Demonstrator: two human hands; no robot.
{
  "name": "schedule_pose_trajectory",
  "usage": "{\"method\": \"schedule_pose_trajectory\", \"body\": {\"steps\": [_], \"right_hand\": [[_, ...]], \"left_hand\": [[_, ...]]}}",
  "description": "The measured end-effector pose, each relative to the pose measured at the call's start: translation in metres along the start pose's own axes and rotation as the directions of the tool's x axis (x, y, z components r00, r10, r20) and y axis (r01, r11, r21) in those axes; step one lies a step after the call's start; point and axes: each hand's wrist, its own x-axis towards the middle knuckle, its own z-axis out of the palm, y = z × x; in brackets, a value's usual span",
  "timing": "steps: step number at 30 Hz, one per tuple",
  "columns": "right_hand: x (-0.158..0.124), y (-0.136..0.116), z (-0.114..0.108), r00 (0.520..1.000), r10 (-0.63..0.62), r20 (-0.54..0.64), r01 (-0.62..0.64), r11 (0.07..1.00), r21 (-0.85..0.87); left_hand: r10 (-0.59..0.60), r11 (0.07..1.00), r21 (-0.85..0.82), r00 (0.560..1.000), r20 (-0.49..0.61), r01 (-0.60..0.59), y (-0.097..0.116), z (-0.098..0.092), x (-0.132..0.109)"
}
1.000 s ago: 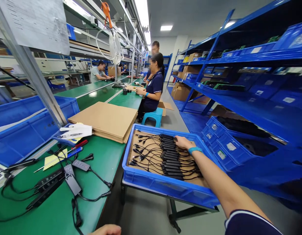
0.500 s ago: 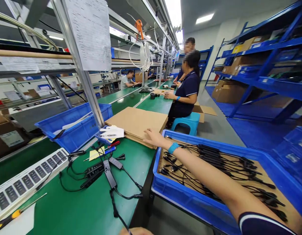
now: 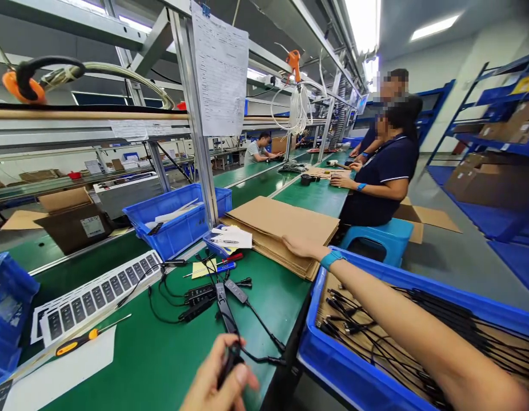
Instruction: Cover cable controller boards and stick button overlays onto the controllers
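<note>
Black adapter point(image 3: 225, 311) in left hand point(image 3: 217, 371)

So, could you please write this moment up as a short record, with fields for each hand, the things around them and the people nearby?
Left hand: holds a black cable above the green workbench.
Right hand: open, nearest a stack of cardboard sheets.
Right wrist: blue wristband.
Under right arm: blue plastic crate of black adapter cables.
Nearby: seated co-worker on a blue stool.
</note>
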Motion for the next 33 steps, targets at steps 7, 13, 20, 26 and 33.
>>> {"method": "schedule_pose_trajectory", "body": {"steps": [7,13,20,26,33], "right_hand": [[0.014,0.018,-0.023,0.992,0.106,0.069,-0.123,0.939,0.321],[-0.008,0.020,-0.021,0.988,0.145,0.046,-0.147,0.830,0.538],[-0.019,-0.003,-0.055,0.987,0.125,-0.099,-0.064,0.880,0.470],[-0.109,-0.058,-0.091,0.934,0.056,-0.353,0.014,0.981,0.192],[-0.263,-0.163,-0.035,0.820,-0.400,-0.409,0.326,0.914,-0.242]], "left_hand": [[0.292,0.560,0.820,0.898,-0.329,0.118,0.045,-0.077,0.006],[0.435,0.170,0.961,0.858,-0.272,0.218,0.005,-0.095,0.026],[0.563,0.426,0.897,0.810,-0.160,-0.119,0.015,-0.078,0.040],[0.321,0.933,0.243,0.920,-0.224,-0.266,0.061,-0.024,0.080],[0.293,0.854,-0.341,0.904,-0.310,-0.393,0.107,0.063,0.096]]}}
